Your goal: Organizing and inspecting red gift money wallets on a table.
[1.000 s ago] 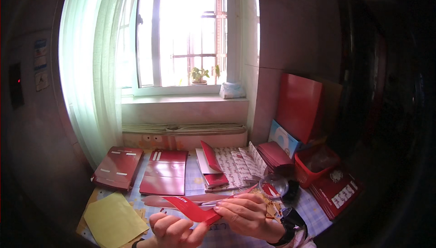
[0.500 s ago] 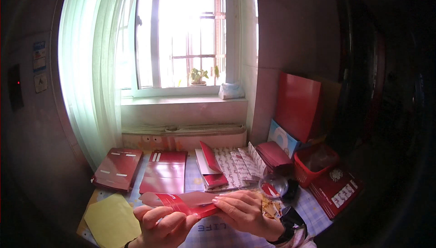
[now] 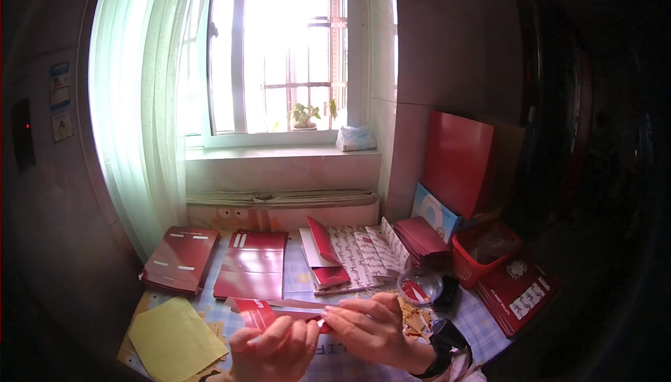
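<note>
Both hands work a glossy red card strip (image 3: 269, 310) just in front of the flat red folded cardboard sheet (image 3: 251, 270) on the table. The left hand (image 3: 276, 349) has risen since a second ago, fingers now curled over the strip's left end; the right hand (image 3: 370, 326) pinches its right end, suggesting a fold under way.

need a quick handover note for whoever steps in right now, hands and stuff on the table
Left hand: closed on the left end of a folded red paper piece.
Right hand: pinching the same piece along its right side, above the table.
Nearby: flat red stacks, yellow sheet, red basket.
Done: piece is partly folded.
Left: folding looks unfinished; flat stacks untouched.
</note>
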A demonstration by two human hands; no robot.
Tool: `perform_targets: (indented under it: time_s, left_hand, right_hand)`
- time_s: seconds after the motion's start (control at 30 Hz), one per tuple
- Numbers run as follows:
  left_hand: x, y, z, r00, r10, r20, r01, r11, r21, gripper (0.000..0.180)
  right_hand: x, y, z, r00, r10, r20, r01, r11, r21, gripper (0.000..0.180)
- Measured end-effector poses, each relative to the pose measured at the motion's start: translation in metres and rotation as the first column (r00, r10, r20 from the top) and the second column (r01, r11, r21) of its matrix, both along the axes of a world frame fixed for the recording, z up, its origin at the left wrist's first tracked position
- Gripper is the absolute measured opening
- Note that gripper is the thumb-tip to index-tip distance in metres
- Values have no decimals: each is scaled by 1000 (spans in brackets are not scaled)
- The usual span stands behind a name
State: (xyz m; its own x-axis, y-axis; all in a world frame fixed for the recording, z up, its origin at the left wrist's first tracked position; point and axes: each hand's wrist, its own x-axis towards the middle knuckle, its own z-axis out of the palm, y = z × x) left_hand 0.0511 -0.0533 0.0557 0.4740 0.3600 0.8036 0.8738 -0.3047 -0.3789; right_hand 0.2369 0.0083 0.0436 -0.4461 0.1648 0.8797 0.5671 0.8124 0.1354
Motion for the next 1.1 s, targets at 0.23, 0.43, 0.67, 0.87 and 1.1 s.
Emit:
perform_targets:
  time_s: [0.23,0.43,0.67,0.87,1.1]
  left_hand:
    - [-9,5,13,999,-33,41,32,999,24,18]
    - [-5,5,10,1000,-31,4,31,999,-17,20]
    - [-4,10,8,998,-20,-57,18,999,-37,22]
    - [-17,12,12,999,-20,-32,20,1000,4,23]
    - [-31,16,14,993,45,111,-49,998,33,12]
  right_hand:
    - [4,9,-4,998,-18,-62,17,1000,-17,31]
    - [9,9,-9,998,-60,14,60,998,19,22]
    - [3,4,-4,994,-97,42,96,995,25,23]
    - [13,11,0,985,-159,74,154,986,64,23]
    - [33,20,6,971,-228,70,223,973,65,24]
